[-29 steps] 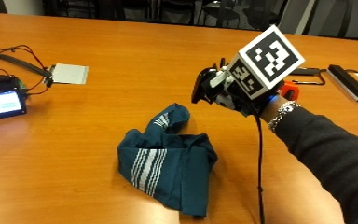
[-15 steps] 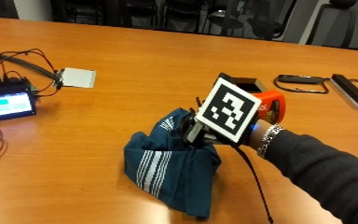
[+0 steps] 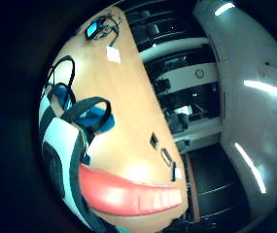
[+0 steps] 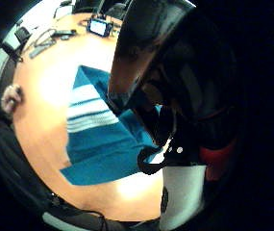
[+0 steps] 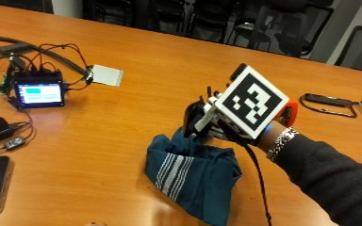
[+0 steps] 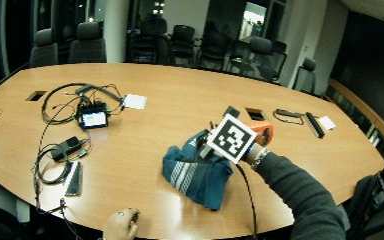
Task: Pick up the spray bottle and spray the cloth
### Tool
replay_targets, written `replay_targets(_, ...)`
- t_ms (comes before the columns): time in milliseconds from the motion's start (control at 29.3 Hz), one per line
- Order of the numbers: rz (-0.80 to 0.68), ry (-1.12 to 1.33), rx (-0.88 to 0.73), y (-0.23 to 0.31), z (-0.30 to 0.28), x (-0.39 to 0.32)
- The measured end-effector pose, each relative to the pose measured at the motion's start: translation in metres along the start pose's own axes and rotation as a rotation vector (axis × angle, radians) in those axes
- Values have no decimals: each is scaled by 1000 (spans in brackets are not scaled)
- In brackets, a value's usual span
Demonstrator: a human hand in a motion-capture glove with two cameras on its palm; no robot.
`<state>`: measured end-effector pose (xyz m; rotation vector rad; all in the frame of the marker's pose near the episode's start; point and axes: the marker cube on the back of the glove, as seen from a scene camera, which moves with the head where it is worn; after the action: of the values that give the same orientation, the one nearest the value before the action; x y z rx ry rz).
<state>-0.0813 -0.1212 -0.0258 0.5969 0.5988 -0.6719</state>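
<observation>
From the outside view, my right hand [image 5: 231,120] hangs just above the near edge of the teal striped cloth [image 5: 190,176], which lies crumpled on the wooden table [image 5: 137,80]. I hold the spray bottle [image 5: 285,113], its orange part showing behind my wrist, its black head [image 5: 194,117] pointing down at the cloth. My fingers are hidden behind the rig here, but the bottle sits in my hand, so I judge them wrapped around it.

The wide outside view shows the same: hand [image 6: 235,142] over the cloth [image 6: 195,175], orange bottle body [image 6: 262,131] at the wrist side.

In the little-finger palm view the orange bottle [image 3: 128,194] lies close across my palm, with table [image 3: 123,102] beyond.

In the thumb-side view the dark sprayer head [image 4: 146,62] looms over the cloth [image 4: 107,144], its white stripes plain.

To spray well, I think I should keep the nozzle aimed at the middle of the cloth, not its edge, hold a little height so the mist spreads, and squeeze the trigger fully without tipping the bottle sideways. Overspray onto the small screen device [image 5: 38,93] and its leads is the risk; they sit well apart, so aiming downward should do.
</observation>
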Motion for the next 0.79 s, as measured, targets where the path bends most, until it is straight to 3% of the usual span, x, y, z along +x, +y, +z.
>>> replay_targets(171, 198, -199, 94, -22, -38, 11)
replay_targets(410, 611, -688, 232, -48, -68, 19)
replay_targets(649, 923, -1151, 317, -52, -33, 12)
replay_targets(785, 1067, -1268, 371, -51, -2, 2)
